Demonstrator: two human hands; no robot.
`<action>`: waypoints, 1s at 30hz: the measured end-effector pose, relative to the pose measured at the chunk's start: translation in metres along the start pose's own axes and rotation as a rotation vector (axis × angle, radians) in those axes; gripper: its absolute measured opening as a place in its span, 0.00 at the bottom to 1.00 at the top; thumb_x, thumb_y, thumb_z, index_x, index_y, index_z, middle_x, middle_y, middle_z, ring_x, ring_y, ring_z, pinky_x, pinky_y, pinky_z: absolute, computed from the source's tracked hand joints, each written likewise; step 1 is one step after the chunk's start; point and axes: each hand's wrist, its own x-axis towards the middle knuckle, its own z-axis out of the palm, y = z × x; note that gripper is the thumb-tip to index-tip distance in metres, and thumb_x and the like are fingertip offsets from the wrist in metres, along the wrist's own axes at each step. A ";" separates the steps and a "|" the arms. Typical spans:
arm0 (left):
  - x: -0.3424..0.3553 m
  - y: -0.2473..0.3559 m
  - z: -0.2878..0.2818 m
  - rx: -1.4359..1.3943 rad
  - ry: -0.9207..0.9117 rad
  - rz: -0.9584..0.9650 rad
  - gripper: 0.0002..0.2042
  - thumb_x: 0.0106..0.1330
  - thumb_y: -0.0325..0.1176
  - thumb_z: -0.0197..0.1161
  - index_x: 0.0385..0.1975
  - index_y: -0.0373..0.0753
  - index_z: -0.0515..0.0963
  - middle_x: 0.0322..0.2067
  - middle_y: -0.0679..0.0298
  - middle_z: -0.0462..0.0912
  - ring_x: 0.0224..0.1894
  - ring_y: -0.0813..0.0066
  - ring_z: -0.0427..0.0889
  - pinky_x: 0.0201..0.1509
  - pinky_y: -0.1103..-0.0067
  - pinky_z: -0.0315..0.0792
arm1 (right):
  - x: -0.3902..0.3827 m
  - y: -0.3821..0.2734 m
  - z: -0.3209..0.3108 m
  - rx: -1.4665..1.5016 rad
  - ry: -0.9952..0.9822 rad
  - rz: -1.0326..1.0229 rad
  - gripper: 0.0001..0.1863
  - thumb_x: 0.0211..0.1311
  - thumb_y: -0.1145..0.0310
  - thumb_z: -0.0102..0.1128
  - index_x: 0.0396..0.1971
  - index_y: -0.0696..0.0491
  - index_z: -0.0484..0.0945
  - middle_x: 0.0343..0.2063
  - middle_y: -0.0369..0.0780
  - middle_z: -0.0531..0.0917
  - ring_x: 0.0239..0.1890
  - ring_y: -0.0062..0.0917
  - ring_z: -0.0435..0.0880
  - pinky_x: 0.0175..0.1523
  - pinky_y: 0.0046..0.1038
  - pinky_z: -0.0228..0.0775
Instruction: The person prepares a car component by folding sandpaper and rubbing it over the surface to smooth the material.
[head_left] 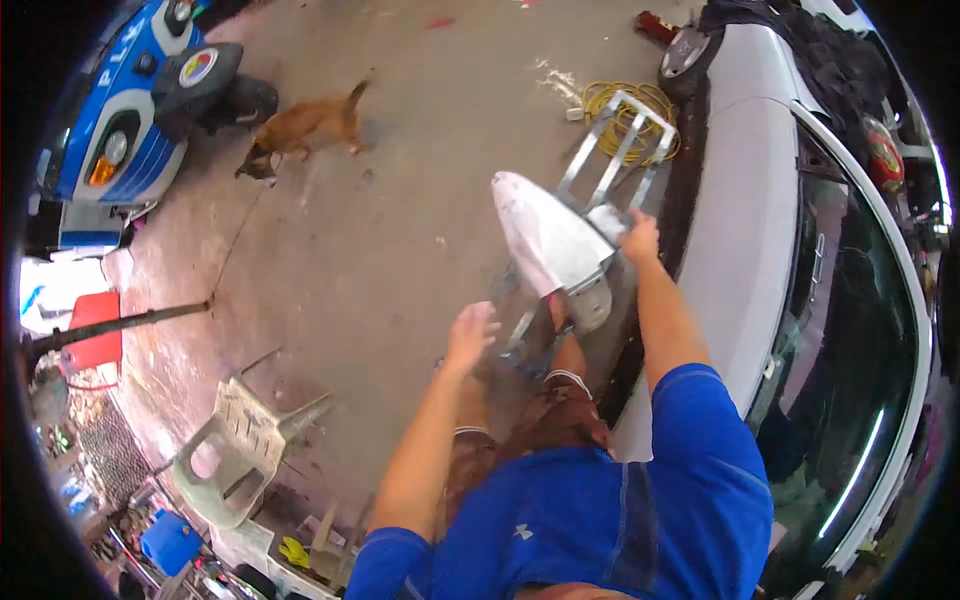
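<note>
My right hand (641, 240) is closed at the side of a grey metal frame (618, 148) with crossbars, its fingertips partly hidden. Against this frame lies a white, tapered panel (550, 235), its rounded tip pointing up and left. Beneath the panel's lower end shows a pale grey rounded piece (588, 304), close to my leg. My left hand (471, 336) hangs in the air left of the panel, fingers loosely bent and apart, holding nothing.
A silver car (740, 230) stands close on my right. Yellow cable (655, 110) lies coiled behind the frame. Ahead left, a brown dog (310, 125) is near a blue and white vehicle (120, 110). A worn plastic chair (245, 440) and a metal bar (130, 322) are to the left.
</note>
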 end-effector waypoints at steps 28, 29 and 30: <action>0.018 0.347 -0.145 -0.382 0.078 0.420 0.34 0.79 0.63 0.42 0.75 0.46 0.62 0.72 0.60 0.67 0.72 0.62 0.67 0.73 0.59 0.64 | -0.127 -0.548 0.107 0.907 -0.105 -0.654 0.37 0.74 0.39 0.46 0.75 0.45 0.60 0.75 0.44 0.62 0.76 0.47 0.60 0.74 0.59 0.52; 0.030 0.351 -0.156 -0.313 0.060 0.448 0.33 0.79 0.62 0.43 0.74 0.45 0.63 0.71 0.60 0.69 0.71 0.62 0.69 0.72 0.59 0.65 | -0.105 -0.555 0.102 1.011 -0.139 -0.586 0.40 0.73 0.35 0.45 0.77 0.42 0.58 0.76 0.42 0.61 0.76 0.48 0.58 0.73 0.63 0.51; 0.046 0.352 -0.170 -0.257 0.045 0.467 0.33 0.79 0.61 0.44 0.74 0.45 0.64 0.69 0.60 0.70 0.69 0.62 0.71 0.71 0.59 0.67 | -0.085 -0.560 0.092 1.151 -0.142 -0.476 0.37 0.73 0.39 0.48 0.74 0.46 0.61 0.72 0.43 0.66 0.71 0.44 0.64 0.68 0.57 0.57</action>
